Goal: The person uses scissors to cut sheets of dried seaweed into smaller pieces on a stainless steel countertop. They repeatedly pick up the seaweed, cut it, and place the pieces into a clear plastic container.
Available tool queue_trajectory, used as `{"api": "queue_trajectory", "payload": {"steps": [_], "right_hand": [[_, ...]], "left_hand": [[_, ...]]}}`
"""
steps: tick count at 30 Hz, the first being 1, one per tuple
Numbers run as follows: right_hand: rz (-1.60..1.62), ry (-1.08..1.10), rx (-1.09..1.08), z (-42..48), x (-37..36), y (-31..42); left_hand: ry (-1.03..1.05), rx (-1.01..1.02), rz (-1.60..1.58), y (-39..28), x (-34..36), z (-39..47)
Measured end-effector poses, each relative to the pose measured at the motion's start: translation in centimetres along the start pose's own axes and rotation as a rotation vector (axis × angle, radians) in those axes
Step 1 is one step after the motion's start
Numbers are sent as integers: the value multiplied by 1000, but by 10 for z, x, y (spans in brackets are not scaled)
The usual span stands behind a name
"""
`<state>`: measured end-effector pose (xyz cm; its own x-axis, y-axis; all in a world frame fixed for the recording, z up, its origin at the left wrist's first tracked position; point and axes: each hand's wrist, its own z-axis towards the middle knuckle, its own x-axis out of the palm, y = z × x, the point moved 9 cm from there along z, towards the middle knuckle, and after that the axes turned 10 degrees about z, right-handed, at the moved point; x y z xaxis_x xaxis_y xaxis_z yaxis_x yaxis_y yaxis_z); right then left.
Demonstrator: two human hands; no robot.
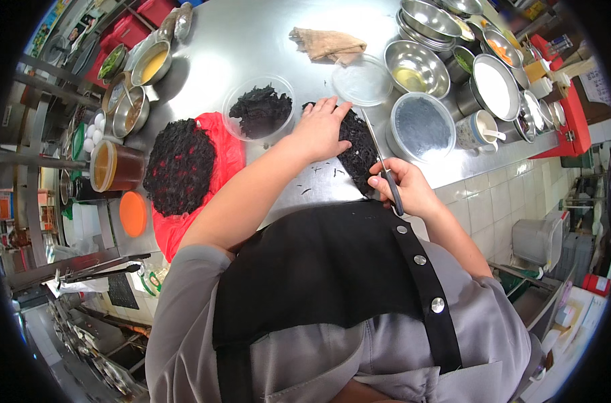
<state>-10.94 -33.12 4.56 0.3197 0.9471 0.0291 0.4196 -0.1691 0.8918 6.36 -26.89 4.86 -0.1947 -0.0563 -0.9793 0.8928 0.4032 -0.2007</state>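
Observation:
My left hand [323, 132] lies flat with its fingers apart on a dark, shredded, stringy food [358, 151] on the steel table. My right hand [404, 186] grips the black handle of a kitchen knife [381, 151], whose blade lies along the right side of that food. Beyond my left forearm stands a clear round tub [260, 112] with more dark food. To the left, a larger dark stringy heap [179, 166] rests on a red plastic bag [228, 151]. Right of the knife is a tub [420, 128] of dark contents under a translucent cover.
A clear lid [362, 80] and a tan cloth [328, 44] lie at the back. Steel bowls [417, 68] and a patterned mug [474, 130] crowd the right. On the left are a tub of brown liquid [116, 166], an orange lid [133, 214] and eggs [94, 133].

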Motion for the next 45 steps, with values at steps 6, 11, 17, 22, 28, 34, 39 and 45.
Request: {"api": "queue_trajectory", "payload": {"steps": [6, 11, 17, 22, 28, 34, 39, 45], "right_hand": [[36, -68, 48, -8, -24, -26], [16, -61, 64, -12, -22, -28], [34, -64, 20, -16, -22, -17], [19, -38, -15, -21, -19, -6], [-14, 5, -61, -16, -9, 3], [-37, 25, -76, -15, -4, 4], [-38, 98, -119, -16, 1, 5], [-7, 95, -112, -14, -3, 1]], "left_hand": [[63, -74, 18, 5, -6, -1], [48, -108, 51, 6, -14, -2], [135, -139, -218, 12, -34, -24], [18, -280, -445, 39, -52, -65], [-237, -306, -1021, 70, 4, -81], [-444, -503, -1001, 100, 10, -81], [-502, -716, -1661, 88, 10, -74], [-52, -702, -1661, 49, 36, -67]]}}
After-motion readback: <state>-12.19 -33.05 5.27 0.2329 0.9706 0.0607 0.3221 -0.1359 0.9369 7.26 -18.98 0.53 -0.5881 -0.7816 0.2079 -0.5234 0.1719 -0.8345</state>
